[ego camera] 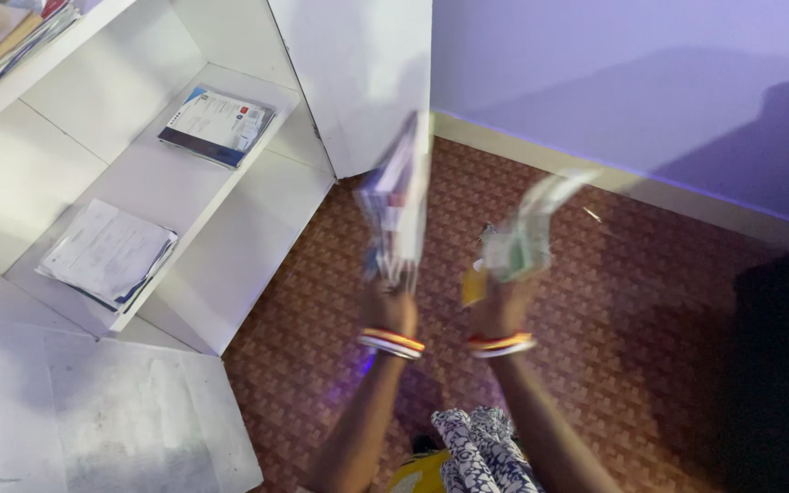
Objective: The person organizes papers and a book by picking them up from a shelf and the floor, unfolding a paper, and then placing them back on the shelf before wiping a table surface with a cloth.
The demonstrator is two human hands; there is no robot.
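Shelf unit: we note a white shelf unit [230,196] filling the 9 to 11 o'clock part of the view, its open compartments facing us.
Floor: brown patterned floor [650,301] runs from centre to 4 o'clock, meeting a pale lilac wall [614,82] at 1 o'clock.
Upper booklet: a blue-edged booklet [216,124] lies flat on a shelf at 11 o'clock.
Lower papers: a stack of white papers [109,253] lies flat on the shelf below, at 9 o'clock, well apart from the hands.
Left hand: our left hand [390,309], just left of centre, is closed around the lower end of a bundle of papers [398,205], which stands upright and is blurred by motion; it rises toward 12 o'clock, near the shelf unit's side panel.
Right hand: our right hand [502,306], just beside the left at 3 o'clock of it, grips a crumpled greenish-white wrapper [524,239], also blurred; a yellow item [474,287] shows at its left edge, and we cannot tell what it is.
Bangles: red and white bangles [393,342] ring both wrists.
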